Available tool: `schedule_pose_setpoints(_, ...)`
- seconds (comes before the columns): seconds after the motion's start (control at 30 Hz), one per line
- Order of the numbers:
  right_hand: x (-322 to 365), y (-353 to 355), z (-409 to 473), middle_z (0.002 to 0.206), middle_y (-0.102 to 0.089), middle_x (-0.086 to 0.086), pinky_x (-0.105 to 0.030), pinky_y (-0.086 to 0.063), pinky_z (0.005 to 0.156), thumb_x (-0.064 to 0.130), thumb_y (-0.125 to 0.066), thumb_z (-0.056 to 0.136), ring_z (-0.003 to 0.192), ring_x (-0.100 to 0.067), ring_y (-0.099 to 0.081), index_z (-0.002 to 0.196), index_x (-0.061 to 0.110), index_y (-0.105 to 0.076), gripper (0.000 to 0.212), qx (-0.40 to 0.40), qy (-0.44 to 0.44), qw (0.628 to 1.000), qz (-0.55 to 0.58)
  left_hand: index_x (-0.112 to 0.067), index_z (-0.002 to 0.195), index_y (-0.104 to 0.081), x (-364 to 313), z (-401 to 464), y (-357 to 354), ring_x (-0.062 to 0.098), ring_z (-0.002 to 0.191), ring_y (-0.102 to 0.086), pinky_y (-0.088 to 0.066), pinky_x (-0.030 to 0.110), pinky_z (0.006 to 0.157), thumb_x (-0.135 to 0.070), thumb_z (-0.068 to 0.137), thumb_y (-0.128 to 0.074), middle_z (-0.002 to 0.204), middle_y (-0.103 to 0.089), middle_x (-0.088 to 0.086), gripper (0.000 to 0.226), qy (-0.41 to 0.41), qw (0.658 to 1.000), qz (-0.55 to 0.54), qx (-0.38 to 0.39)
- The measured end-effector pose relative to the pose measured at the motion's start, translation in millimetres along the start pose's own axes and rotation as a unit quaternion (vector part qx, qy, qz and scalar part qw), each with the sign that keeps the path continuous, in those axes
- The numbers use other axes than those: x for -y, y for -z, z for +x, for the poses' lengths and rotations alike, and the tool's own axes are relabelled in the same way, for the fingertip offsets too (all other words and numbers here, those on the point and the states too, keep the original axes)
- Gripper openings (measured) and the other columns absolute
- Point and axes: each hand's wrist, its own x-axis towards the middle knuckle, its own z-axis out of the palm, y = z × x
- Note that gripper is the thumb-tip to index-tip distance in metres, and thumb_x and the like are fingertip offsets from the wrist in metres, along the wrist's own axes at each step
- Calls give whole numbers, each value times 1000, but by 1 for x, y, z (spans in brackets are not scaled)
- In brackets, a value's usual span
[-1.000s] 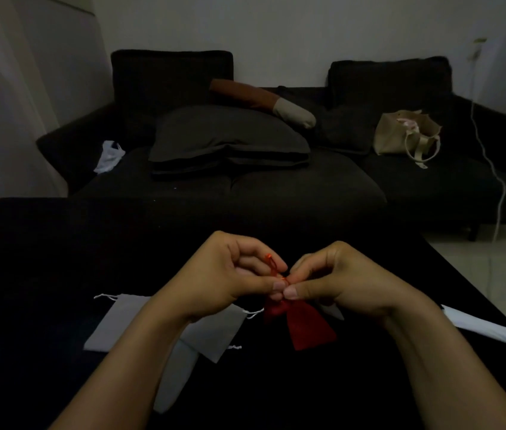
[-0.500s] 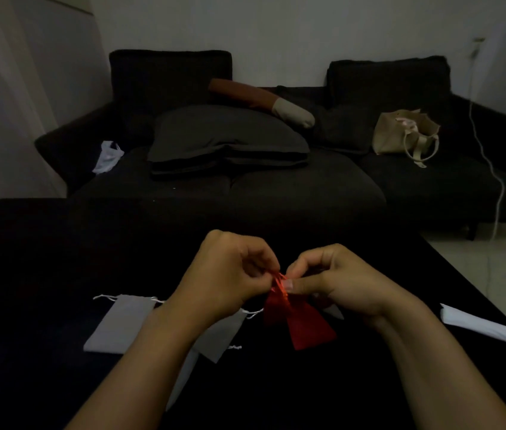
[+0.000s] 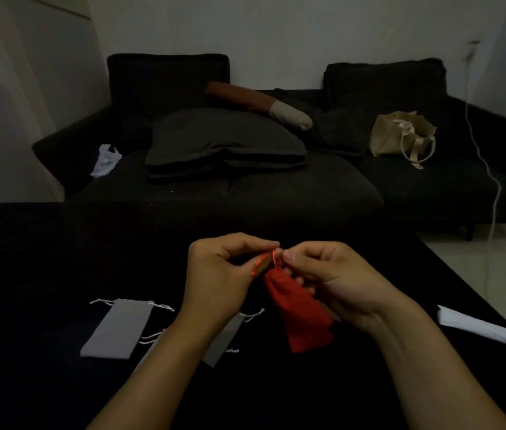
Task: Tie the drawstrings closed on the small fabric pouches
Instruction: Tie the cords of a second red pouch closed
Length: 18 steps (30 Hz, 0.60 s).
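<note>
A small red fabric pouch [image 3: 299,315] hangs above the black table [image 3: 59,259], its gathered neck held between both hands. My left hand [image 3: 223,271] pinches a red drawstring at the pouch's top left. My right hand [image 3: 326,274] pinches the other red string close beside it, with its lower fingers curled behind the pouch's neck. A grey pouch [image 3: 118,328] with white drawstrings lies flat on the table to the left. Two more grey pouches [image 3: 225,339] lie partly hidden under my left forearm.
A white folded item [image 3: 478,325] lies at the table's right edge. Beyond the table stands a dark sofa [image 3: 276,193] with a grey cushion [image 3: 223,141], a beige tote bag [image 3: 400,136] and a white plastic bag [image 3: 105,159]. A white cable [image 3: 490,181] hangs at the right.
Both hands have lifted slightly and reworked their pinch on the red strings. The pouch's neck has risen a little between the fingertips. The grey pouches have not moved.
</note>
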Motion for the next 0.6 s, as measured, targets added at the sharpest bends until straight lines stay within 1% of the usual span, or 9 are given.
schedule_pose_setpoints(0.03,1,3,0,69,-64,-3,-16,-35,48,24,-68,77,54,-5,-51,82,6,-72,18,-9,5,1000,0,-19,85,-80,0,2,2,10,79,-75,-55,17,70,-10,72,-82,82,-78,-6,16,31,999,-31,14)
schedule_pose_setpoints(0.1,1,8,0,69,-64,1,-16,-35,49,27,-68,77,56,-4,-52,77,12,-73,16,-11,14,1000,19,-17,85,-80,1,6,9,14,83,-75,-56,18,72,-15,71,-80,84,-79,0,15,85,992,-79,40)
schedule_pose_setpoints(0.17,1,10,0,72,-65,1,-18,-38,52,30,-68,78,61,-6,-55,79,13,-72,18,5,16,999,40,-13,90,-80,2,8,14,18,87,-75,-56,20,74,-18,71,-76,89,-79,6,19,131,982,-120,67)
schedule_pose_setpoints(0.27,0,10,3,81,-67,-3,-22,-42,58,29,-66,82,68,-9,-58,82,12,-70,18,17,10,997,68,-14,94,-80,0,8,17,18,89,-74,-56,20,74,-19,74,-72,95,-78,10,22,178,961,-190,94)
schedule_pose_setpoints(0.33,1,9,3,88,-69,-2,-24,-43,61,27,-66,84,71,-11,-59,79,14,-69,14,20,10,996,85,-17,92,-80,-1,9,17,16,89,-74,-56,21,72,-21,75,-71,97,-77,10,21,198,947,-240,83)
schedule_pose_setpoints(0.4,2,8,3,89,-70,-4,-22,-45,56,23,-65,80,69,-12,-59,69,16,-63,14,22,11,991,128,-18,88,-80,-2,11,16,17,91,-74,-57,24,72,-22,78,-66,99,-77,11,17,225,924,-305,59)
schedule_pose_setpoints(0.5,6,9,3,93,-69,-9,-19,-42,47,18,-57,77,62,-12,-57,59,15,-52,19,26,38,963,265,-17,78,-79,-2,14,11,19,95,-73,-59,27,77,-25,85,-57,101,-76,11,24,263,885,-384,21)
schedule_pose_setpoints(0.53,7,8,3,95,-70,-8,-18,-41,45,18,-54,79,59,-10,-55,59,15,-51,20,37,51,953,296,-18,75,-77,-2,14,8,17,93,-73,-58,27,75,-27,86,-55,100,-76,10,26,275,873,-402,14)
schedule_pose_setpoints(0.6,8,4,3,90,-70,-6,-17,-39,43,21,-50,83,54,-8,-51,63,17,-49,21,58,63,945,317,-21,72,-69,-4,13,2,11,75,-70,-54,22,64,-32,87,-54,90,-76,3,24,294,852,-433,10)
